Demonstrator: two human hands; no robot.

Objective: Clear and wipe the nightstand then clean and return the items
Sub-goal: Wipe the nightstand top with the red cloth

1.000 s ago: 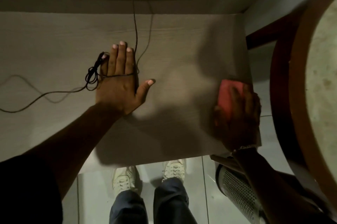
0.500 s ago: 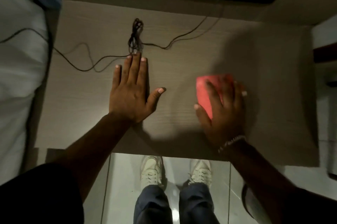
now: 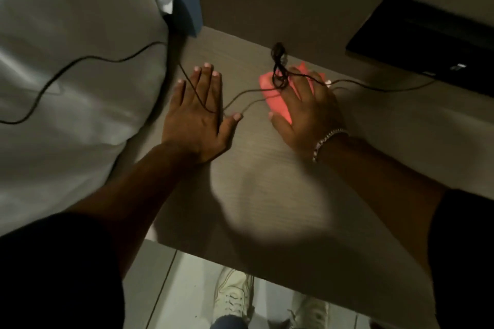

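The light wood nightstand top (image 3: 267, 195) fills the middle of the view. My left hand (image 3: 196, 120) lies flat on it near its left edge, fingers spread, with a thin black cable (image 3: 240, 94) running over the back of the hand. My right hand (image 3: 307, 112) presses a pink cloth (image 3: 278, 104) onto the top near the back wall. The cable's bundled coil (image 3: 279, 72) rests on the cloth and on my right fingers. The rest of the cloth is hidden under my palm.
A bed with white bedding (image 3: 66, 74) adjoins the nightstand on the left, and the cable trails over it. A black panel (image 3: 427, 42) sits on the wall at the back right. My white shoes (image 3: 235, 299) stand on the tiled floor below.
My right hand has slid the pink cloth left and toward the back wall, under the cable coil. The view has swung left, showing more of the bed. My left hand stays flat.
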